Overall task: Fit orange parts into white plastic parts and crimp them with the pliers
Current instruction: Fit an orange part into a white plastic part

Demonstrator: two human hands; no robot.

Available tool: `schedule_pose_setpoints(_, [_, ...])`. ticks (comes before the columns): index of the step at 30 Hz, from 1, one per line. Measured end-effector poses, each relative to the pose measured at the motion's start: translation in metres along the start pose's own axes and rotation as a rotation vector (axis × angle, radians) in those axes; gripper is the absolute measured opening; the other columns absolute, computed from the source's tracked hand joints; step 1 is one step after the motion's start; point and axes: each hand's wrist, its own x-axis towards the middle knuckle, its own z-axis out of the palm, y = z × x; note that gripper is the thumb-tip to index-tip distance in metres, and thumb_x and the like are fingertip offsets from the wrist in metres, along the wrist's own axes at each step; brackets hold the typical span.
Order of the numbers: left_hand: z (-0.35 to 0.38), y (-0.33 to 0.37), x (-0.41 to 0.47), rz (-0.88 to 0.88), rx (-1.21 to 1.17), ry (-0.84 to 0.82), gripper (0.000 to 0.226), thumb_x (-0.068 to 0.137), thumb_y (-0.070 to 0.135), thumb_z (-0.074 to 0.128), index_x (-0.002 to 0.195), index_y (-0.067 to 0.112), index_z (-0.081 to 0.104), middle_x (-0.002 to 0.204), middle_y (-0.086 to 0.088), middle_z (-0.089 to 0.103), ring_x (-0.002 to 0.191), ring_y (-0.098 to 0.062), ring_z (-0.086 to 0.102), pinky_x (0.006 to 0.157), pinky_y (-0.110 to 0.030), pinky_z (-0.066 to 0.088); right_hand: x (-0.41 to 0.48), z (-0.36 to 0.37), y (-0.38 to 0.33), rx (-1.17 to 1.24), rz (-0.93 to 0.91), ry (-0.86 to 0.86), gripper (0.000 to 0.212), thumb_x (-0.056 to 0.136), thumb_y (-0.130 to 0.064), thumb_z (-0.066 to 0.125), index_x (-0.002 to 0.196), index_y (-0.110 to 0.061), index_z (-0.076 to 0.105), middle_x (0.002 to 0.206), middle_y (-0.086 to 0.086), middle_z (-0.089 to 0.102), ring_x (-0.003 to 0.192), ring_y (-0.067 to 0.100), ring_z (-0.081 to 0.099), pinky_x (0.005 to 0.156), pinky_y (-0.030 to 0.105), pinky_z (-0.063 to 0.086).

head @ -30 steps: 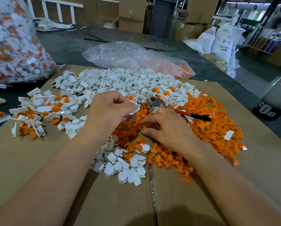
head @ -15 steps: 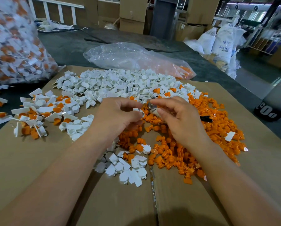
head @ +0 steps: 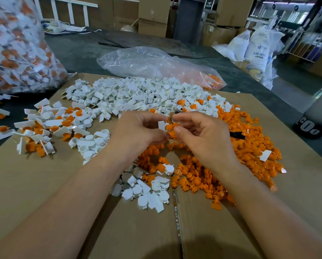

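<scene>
Your two hands meet above a brown cardboard sheet [head: 44, 184]. Your left hand [head: 139, 131] pinches a small white plastic part with a flat tab [head: 162, 125] between thumb and fingers. Your right hand [head: 203, 135] pinches a small orange plastic part [head: 169, 126], touching the white one, right between both hands. The metal pliers with a black handle tip [head: 236, 135] lie on the heap of loose orange parts [head: 249, 146], just behind your right hand. A heap of loose white parts [head: 137, 96] lies beyond.

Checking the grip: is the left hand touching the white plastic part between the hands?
Touching. Head view shows the left hand pinching the white plastic part in its fingertips.
</scene>
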Motion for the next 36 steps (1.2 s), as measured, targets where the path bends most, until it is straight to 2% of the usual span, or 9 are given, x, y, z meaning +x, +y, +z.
schedule_pose_setpoints(8, [0.0022, 0.0007, -0.0018, 0.000, -0.073, -0.060, 0.032, 0.069, -0.008, 0.071, 0.087, 0.018, 0.070, 0.063, 0.002, 0.067, 0.062, -0.012, 0.066, 0.062, -0.018, 0.055, -0.0006, -0.0017, -0.0033, -0.070, 0.011, 0.073, 0.031, 0.077, -0.004, 0.069, 0.071, -0.032, 0.058, 0.064, -0.018, 0.057, 0.064, -0.005, 0.058, 0.055, 0.007, 0.046])
schedule_pose_setpoints(13, [0.0023, 0.0004, -0.0029, 0.059, -0.029, -0.065, 0.034, 0.068, -0.010, 0.071, 0.085, 0.020, 0.069, 0.071, 0.000, 0.069, 0.065, -0.009, 0.066, 0.066, -0.019, 0.056, 0.0000, -0.0037, -0.0047, -0.053, 0.068, 0.067, 0.028, 0.076, -0.007, 0.069, 0.068, -0.031, 0.059, 0.060, -0.012, 0.060, 0.056, 0.001, 0.059, 0.056, 0.020, 0.053])
schedule_pose_setpoints(16, [0.0014, 0.0004, -0.0032, 0.076, -0.026, -0.063, 0.036, 0.066, -0.011, 0.072, 0.081, 0.021, 0.069, 0.066, 0.005, 0.071, 0.062, -0.007, 0.067, 0.059, -0.015, 0.053, -0.0003, -0.0047, -0.0053, -0.045, 0.082, 0.051, 0.024, 0.076, -0.008, 0.069, 0.068, -0.029, 0.060, 0.062, -0.009, 0.062, 0.057, 0.006, 0.061, 0.059, 0.030, 0.056])
schedule_pose_setpoints(21, [0.0031, -0.0017, -0.0033, 0.119, 0.017, -0.031, 0.038, 0.064, -0.009, 0.075, 0.078, 0.026, 0.068, 0.063, 0.012, 0.070, 0.062, -0.003, 0.067, 0.061, -0.014, 0.053, -0.0018, -0.0047, -0.0078, -0.129, 0.005, 0.047, 0.029, 0.076, -0.007, 0.069, 0.066, -0.031, 0.056, 0.061, -0.015, 0.058, 0.062, 0.001, 0.059, 0.054, 0.017, 0.050])
schedule_pose_setpoints(24, [0.0052, -0.0019, -0.0044, 0.149, 0.082, -0.015, 0.039, 0.063, -0.005, 0.077, 0.077, 0.030, 0.067, 0.065, 0.016, 0.070, 0.064, -0.001, 0.067, 0.062, -0.013, 0.053, -0.0016, -0.0039, -0.0058, -0.104, 0.039, 0.062, 0.028, 0.075, -0.006, 0.070, 0.065, -0.030, 0.058, 0.059, -0.013, 0.059, 0.058, 0.003, 0.060, 0.053, 0.024, 0.053])
schedule_pose_setpoints(26, [0.0053, -0.0018, -0.0043, 0.139, 0.092, -0.016, 0.038, 0.062, -0.004, 0.078, 0.077, 0.029, 0.067, 0.065, 0.015, 0.070, 0.065, -0.002, 0.067, 0.063, -0.015, 0.054, -0.0014, -0.0040, -0.0044, -0.079, 0.059, 0.056, 0.027, 0.075, -0.006, 0.070, 0.065, -0.029, 0.059, 0.059, -0.012, 0.059, 0.056, 0.005, 0.060, 0.055, 0.029, 0.054])
schedule_pose_setpoints(30, [0.0018, -0.0010, -0.0035, 0.111, 0.043, -0.033, 0.033, 0.060, -0.004, 0.077, 0.080, 0.022, 0.069, 0.067, 0.009, 0.072, 0.064, -0.006, 0.068, 0.063, -0.018, 0.055, -0.0040, -0.0041, -0.0064, -0.134, -0.039, 0.033, 0.023, 0.076, -0.005, 0.069, 0.068, -0.025, 0.061, 0.061, -0.016, 0.058, 0.061, 0.004, 0.060, 0.054, 0.025, 0.051])
schedule_pose_setpoints(34, [0.0013, 0.0006, -0.0054, 0.123, 0.051, -0.035, 0.033, 0.062, -0.004, 0.078, 0.080, 0.023, 0.071, 0.073, 0.006, 0.073, 0.068, -0.007, 0.069, 0.065, -0.019, 0.056, -0.0023, -0.0048, -0.0048, 0.003, 0.036, 0.025, 0.027, 0.077, -0.005, 0.069, 0.067, -0.029, 0.062, 0.061, -0.007, 0.064, 0.055, 0.009, 0.063, 0.053, 0.030, 0.055])
schedule_pose_setpoints(36, [0.0010, 0.0012, -0.0052, 0.121, 0.047, -0.010, 0.030, 0.065, -0.004, 0.076, 0.081, 0.021, 0.072, 0.074, 0.003, 0.073, 0.067, -0.007, 0.068, 0.065, -0.019, 0.056, -0.0019, -0.0042, -0.0040, 0.078, 0.044, -0.001, 0.026, 0.078, -0.004, 0.069, 0.071, -0.028, 0.063, 0.061, -0.007, 0.065, 0.054, 0.008, 0.064, 0.051, 0.024, 0.055])
